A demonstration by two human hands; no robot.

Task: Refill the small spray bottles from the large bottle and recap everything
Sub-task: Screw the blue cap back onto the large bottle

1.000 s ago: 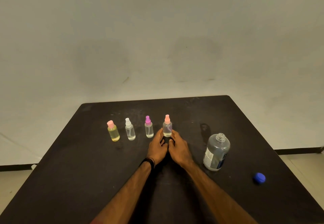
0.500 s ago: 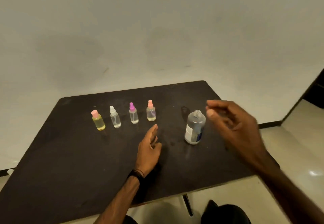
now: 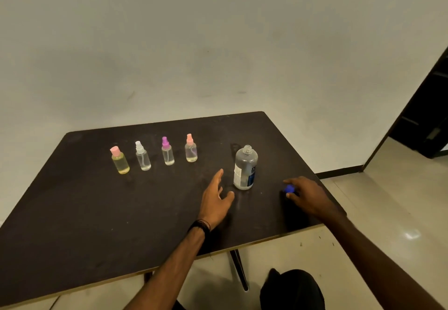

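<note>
Recapping step, by the look of it: four small spray bottles (image 3: 155, 155) capped in a row at the far side of the table (image 3: 72, 212), large bottle (image 3: 244, 167) upright and uncapped to their right. Right hand (image 3: 309, 197) down on the blue cap (image 3: 289, 189) near the bottle, fingers curled round it, seemingly pinching; left hand (image 3: 215, 199) spread, empty, just beside the bottle's base. Next, probably: lift cap, centre over neck, steady bottle, twist.

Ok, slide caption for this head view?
Right hand pinching blue cap beside uncapped large bottle; left hand open.
</note>
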